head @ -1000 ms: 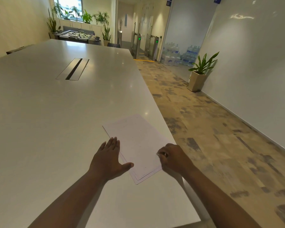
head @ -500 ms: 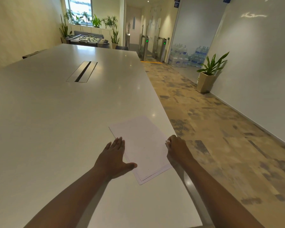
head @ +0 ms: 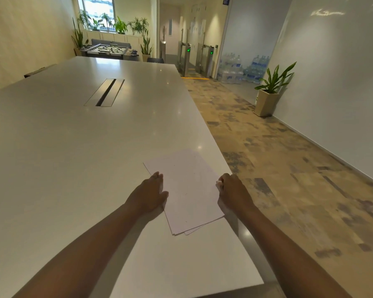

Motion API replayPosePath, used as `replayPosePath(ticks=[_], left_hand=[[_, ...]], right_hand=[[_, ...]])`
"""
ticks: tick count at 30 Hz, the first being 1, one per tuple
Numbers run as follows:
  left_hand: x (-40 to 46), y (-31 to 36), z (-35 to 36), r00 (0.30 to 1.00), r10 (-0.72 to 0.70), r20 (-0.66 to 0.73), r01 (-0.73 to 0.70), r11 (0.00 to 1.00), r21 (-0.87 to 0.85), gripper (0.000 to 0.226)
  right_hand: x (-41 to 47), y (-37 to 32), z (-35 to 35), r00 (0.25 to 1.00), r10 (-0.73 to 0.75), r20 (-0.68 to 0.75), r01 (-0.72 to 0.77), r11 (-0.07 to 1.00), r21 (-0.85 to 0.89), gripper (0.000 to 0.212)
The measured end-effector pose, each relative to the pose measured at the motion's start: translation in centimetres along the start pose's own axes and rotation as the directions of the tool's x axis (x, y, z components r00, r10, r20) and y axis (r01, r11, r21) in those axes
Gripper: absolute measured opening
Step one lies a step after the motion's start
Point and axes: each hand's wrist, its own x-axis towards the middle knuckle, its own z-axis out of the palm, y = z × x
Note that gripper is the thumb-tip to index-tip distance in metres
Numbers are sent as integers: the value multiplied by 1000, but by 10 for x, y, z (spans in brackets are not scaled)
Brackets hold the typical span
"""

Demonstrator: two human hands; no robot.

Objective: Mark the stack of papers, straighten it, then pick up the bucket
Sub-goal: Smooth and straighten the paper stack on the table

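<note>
Both hands at the paper stack on the white table; no bucket in view

The stack of papers (head: 187,190) lies flat near the right edge of the table (head: 73,158), its lower sheets fanned out of line at the near corner. The left hand (head: 148,195) rests palm down against the stack's left edge, fingers extended and together, thumb on the top sheet, gripping nothing. The right hand (head: 234,193) is at the stack's right edge, fingers curled inward around a small pale item (head: 219,183) that cannot be identified; whether it also pinches the sheets cannot be told. Containers noted: a square planter (head: 266,103) on the floor by the right wall holds an upright leafy plant (head: 275,79); packs of water bottles (head: 243,68) are stacked beyond it. A closed cable hatch (head: 105,92) sits mid-table
</note>
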Motion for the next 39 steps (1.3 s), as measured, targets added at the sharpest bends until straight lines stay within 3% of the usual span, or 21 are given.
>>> replayPosePath(ticks=[4,7,9,12,16,18,21,25,27,31,37,39], left_hand=[[4,20,-5,957,131,-258,-180,968,-175,29],[12,43,-12,960,87,-266,-190,901,-390,13],[17,59,-15,978,63,-200,-166,815,-555,9],[22,72,-16,996,56,-71,-90,639,-764,13],[23,78,-18,999,37,-10,-27,493,-870,21],[23,78,-20,1000,0,23,20,443,-896,24],[24,77,-25,1000,19,15,3,505,-863,19],[32,69,-27,995,83,-53,-98,769,-632,26],[35,68,-29,992,86,-88,-120,828,-548,22],[37,71,-36,991,91,-99,-130,829,-543,19],[41,74,-32,994,7,-113,-85,712,-697,21],[45,73,-30,992,-31,-125,-58,762,-645,23]], right_hand=[[3,-19,-10,989,-131,-63,132,991,4,17],[5,-38,-23,974,-219,-52,201,950,-239,19],[6,-49,-32,972,-233,33,232,927,-295,24],[7,-55,-40,961,-250,118,266,953,-146,20],[9,-50,-49,959,-264,100,238,947,217,9],[10,-47,-51,956,-273,109,235,932,277,8],[11,-46,-51,945,-301,130,261,930,258,10],[17,-41,-46,937,-330,116,315,940,130,15],[20,-40,-46,927,-357,115,347,933,93,16],[26,-42,-49,910,-403,98,386,909,157,16],[40,-29,-37,935,-345,81,308,905,293,12],[49,-24,-28,942,-327,74,295,912,285,14]])
